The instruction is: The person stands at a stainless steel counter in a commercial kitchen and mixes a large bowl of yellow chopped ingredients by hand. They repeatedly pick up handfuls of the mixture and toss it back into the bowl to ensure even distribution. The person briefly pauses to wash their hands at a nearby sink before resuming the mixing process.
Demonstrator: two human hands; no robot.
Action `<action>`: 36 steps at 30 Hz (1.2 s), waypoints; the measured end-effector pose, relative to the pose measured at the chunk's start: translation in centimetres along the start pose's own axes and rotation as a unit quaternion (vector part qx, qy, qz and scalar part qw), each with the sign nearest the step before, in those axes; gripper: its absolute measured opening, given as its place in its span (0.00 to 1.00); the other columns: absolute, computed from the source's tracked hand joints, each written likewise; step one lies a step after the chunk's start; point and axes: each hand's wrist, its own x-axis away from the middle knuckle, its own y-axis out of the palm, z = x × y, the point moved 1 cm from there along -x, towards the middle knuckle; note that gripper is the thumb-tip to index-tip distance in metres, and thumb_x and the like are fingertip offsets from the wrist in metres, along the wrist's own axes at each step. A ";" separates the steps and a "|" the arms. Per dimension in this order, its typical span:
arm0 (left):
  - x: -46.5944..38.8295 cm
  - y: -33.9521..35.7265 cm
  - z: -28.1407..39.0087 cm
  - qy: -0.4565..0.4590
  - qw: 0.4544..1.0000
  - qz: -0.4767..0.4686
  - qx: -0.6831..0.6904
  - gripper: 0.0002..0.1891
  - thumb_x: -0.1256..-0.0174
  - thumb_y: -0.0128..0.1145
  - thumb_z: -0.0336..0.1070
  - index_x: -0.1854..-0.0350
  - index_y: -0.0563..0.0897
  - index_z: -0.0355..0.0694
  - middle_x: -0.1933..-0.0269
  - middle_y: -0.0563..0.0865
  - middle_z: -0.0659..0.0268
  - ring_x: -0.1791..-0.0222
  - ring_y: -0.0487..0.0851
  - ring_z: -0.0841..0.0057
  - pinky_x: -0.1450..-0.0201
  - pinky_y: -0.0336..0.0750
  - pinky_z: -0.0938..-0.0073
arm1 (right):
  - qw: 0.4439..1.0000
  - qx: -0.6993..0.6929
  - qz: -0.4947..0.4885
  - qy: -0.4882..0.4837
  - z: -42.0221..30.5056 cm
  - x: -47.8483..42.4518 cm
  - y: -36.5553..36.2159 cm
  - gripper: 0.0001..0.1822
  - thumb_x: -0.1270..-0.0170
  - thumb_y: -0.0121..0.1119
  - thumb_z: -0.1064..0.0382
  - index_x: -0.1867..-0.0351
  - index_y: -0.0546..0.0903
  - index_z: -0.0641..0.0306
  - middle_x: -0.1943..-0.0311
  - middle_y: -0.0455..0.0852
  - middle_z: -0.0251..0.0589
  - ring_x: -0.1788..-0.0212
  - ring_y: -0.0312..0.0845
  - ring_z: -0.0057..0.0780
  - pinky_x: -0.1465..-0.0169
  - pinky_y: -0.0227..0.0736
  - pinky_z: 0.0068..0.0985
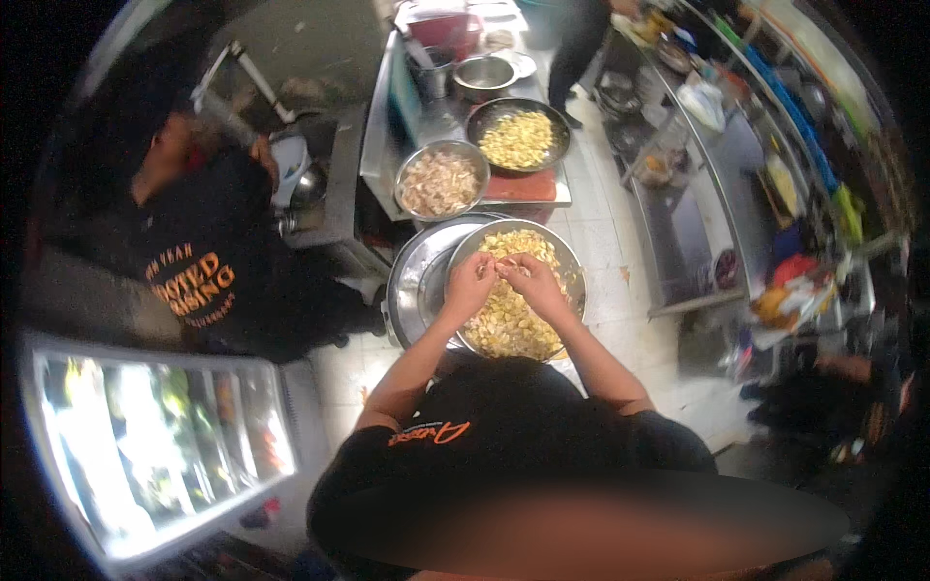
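Observation:
My left hand and my right hand meet fingertip to fingertip above a wide metal bowl. Their fingers are pinched around a small pale piece, mostly hidden, that looks like a garlic clove. Below them the bowl holds a heap of yellowish cloves, some with bits of skin. That bowl rests over a larger metal basin, whose bare inside shows on the left. Just beyond stands a metal bowl of pinkish, papery pieces, and a dark pan contains yellow cloves.
A reddish board lies on the counter under the pan. Farther back are a metal bowl and a red tub. One person stands left by a sink; another is ahead. Metal shelving lines the right; a lit refrigerator stands lower left.

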 end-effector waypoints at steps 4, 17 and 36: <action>0.1 0.4 -0.4 -0.055 0.997 -0.034 0.040 0.10 0.33 0.57 0.37 0.57 0.82 0.35 0.65 0.86 0.58 0.66 0.83 0.74 0.60 0.76 0.72 | 1.000 0.017 -0.006 -0.025 0.4 0.1 -0.6 0.18 0.34 0.65 0.54 0.52 0.83 0.67 0.63 0.87 0.34 0.59 0.77 0.16 0.53 0.72 0.21; -1.7 0.1 3.6 -0.077 0.985 -0.033 0.151 0.09 0.32 0.61 0.33 0.55 0.82 0.35 0.59 0.85 0.69 0.59 0.79 0.82 0.52 0.73 0.80 | 0.993 0.010 0.008 -0.117 -0.8 -0.1 -3.2 0.18 0.35 0.63 0.61 0.48 0.81 0.68 0.52 0.86 0.47 0.48 0.81 0.32 0.41 0.71 0.30; -3.3 -0.8 7.9 0.110 0.992 0.016 0.057 0.07 0.38 0.63 0.29 0.58 0.85 0.34 0.62 0.86 0.62 0.68 0.77 0.77 0.63 0.71 0.78 | 0.987 -0.157 0.026 -0.004 -3.7 -0.5 -3.7 0.10 0.32 0.62 0.56 0.56 0.82 0.58 0.65 0.82 0.25 0.68 0.70 0.09 0.66 0.65 0.13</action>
